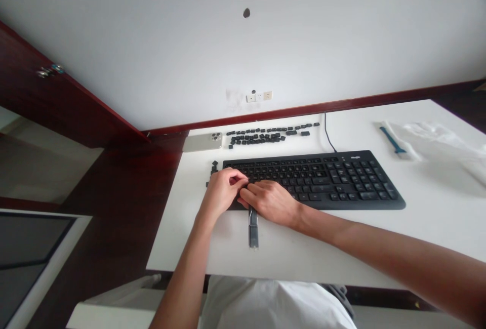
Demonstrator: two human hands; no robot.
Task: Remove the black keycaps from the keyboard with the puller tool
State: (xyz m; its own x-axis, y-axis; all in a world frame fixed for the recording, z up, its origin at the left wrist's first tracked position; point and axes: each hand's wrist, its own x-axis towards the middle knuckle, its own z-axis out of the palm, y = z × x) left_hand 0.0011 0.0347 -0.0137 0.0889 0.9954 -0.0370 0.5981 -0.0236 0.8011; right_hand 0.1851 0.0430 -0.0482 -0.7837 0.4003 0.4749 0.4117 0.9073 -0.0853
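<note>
Left grip: The left grip point(222, 193) is hovering over the keyboard's front left corner, with its fingers point(236, 179) drawn together in a pinch. They are hiding whatever lies between them, so I cannot tell whether they are catching a key.

Right grip: The right grip point(268, 202) is lying over the front keys, its fingers curling toward the left grip, perhaps steadying the board.

Keyboard: The black keyboard point(315, 179) is lying flat under and beyond both grips, with its cable point(329, 134) leaving the far edge.

Keycaps: Rows of loose keycaps point(266, 134) are sitting beyond the grips, clear of the hands' path. A small stack of keycaps point(214, 168) is sitting just left of the left grip.

Tool: A dark hand tool point(253, 230) is lying just below the right grip, within easy reach.

Room: The worktop point(178, 238) is leaving open space nearest the grips and to the right. A silver smartphone point(201, 142) is resting beyond the left grip; a blue-handled tool point(393, 140) and white cloth point(433, 139) are lying far right.
</note>
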